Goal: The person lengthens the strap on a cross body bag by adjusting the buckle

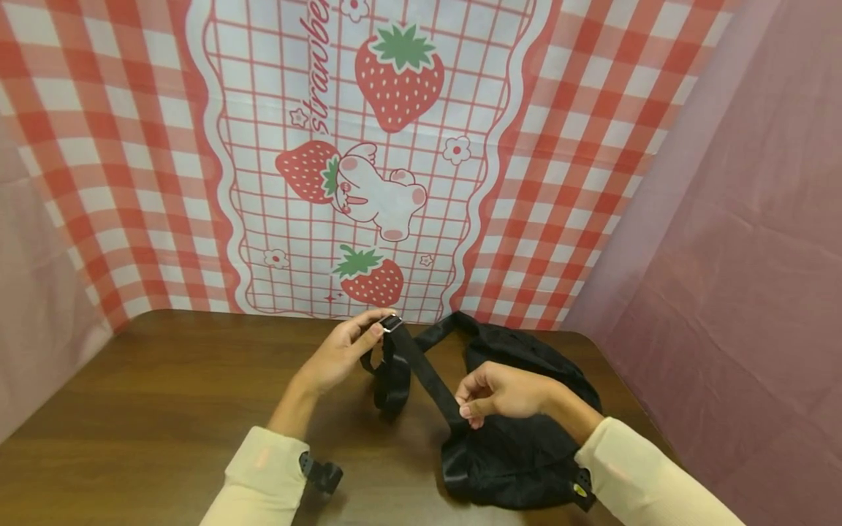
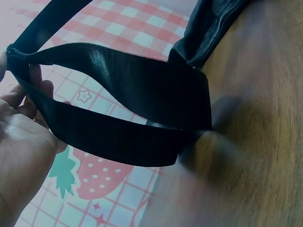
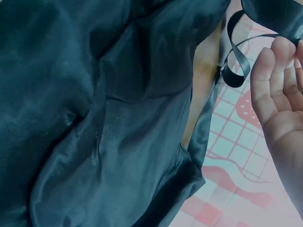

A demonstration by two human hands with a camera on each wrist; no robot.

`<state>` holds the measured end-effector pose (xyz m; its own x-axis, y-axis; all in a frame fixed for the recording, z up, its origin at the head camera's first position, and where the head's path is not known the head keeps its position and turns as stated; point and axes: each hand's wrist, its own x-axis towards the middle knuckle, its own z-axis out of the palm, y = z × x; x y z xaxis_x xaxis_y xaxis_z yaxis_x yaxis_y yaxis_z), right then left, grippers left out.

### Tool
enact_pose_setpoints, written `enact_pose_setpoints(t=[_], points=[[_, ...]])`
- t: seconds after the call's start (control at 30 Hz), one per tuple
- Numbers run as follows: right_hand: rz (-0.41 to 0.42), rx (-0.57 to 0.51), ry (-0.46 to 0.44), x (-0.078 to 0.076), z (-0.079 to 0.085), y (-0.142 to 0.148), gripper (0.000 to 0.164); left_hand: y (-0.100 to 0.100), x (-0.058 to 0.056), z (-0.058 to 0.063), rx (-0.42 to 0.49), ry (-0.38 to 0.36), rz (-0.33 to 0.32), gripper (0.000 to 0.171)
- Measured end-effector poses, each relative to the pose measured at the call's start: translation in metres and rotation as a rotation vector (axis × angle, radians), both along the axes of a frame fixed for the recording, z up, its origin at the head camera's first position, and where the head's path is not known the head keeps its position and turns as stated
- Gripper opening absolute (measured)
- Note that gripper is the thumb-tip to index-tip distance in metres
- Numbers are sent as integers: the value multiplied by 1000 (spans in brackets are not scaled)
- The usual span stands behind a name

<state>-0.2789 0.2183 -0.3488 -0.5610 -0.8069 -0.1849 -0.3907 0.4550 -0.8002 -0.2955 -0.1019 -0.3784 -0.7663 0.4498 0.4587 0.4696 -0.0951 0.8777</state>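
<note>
A black fabric bag (image 1: pixel 513 467) lies on its side on the table, its strap (image 1: pixel 424 369) drawn out to the left. At the strap's silver slider buckle (image 1: pixel 392 323), my left hand (image 1: pixel 337 352) pinches the webbing between thumb and fingers. Below that hand hangs a loop of strap (image 2: pixel 113 127), seen large in the left wrist view. My right hand (image 1: pixel 509 392) pinches the strap close to the bag, with its fingertips curled at the edge. Between the two hands the strap runs straight and slanting. The bag body (image 3: pixel 137 142) fills much of the right wrist view.
The brown wooden table (image 1: pixel 164 409) reaches back to a red-and-white checked cloth (image 1: pixel 579 161) with strawberries printed on it. Pink fabric (image 1: pixel 743 219) hangs along the right side. Black bands with small devices (image 1: pixel 322 475) are worn at the sleeves.
</note>
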Motion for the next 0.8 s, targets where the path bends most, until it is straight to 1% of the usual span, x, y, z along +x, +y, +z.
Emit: enact_pose_setpoints(t=[0.1,0.17,0.23,0.37,0.43,0.5,0.6,0.7,0.8], points=[[-22,4,11,-1,0,2,13,0,0,1,12,1,-22,41],[-32,4,24,-2,0,2,12,0,0,1,16,2,-23,42],[-38,0,41,-3,0,1,12,0,0,1,15,0,-15,43],[-68,-17,89,-8,4,-4,13,1,0,-1,-17,13,13,43],[-95,-29,119,-10,7,-9,14,1,0,-1,-29,14,23,42],[-123,-39,168,-11,11,-14,17,2,0,-2,-31,15,25,41],[-182,-70,248,-10,15,-25,23,4,1,-2,-28,17,8,39],[-248,-139,309,-10,18,-36,29,5,0,-3,-46,17,7,38],[-313,-213,341,-11,18,-47,32,7,1,-2,-68,4,16,37]])
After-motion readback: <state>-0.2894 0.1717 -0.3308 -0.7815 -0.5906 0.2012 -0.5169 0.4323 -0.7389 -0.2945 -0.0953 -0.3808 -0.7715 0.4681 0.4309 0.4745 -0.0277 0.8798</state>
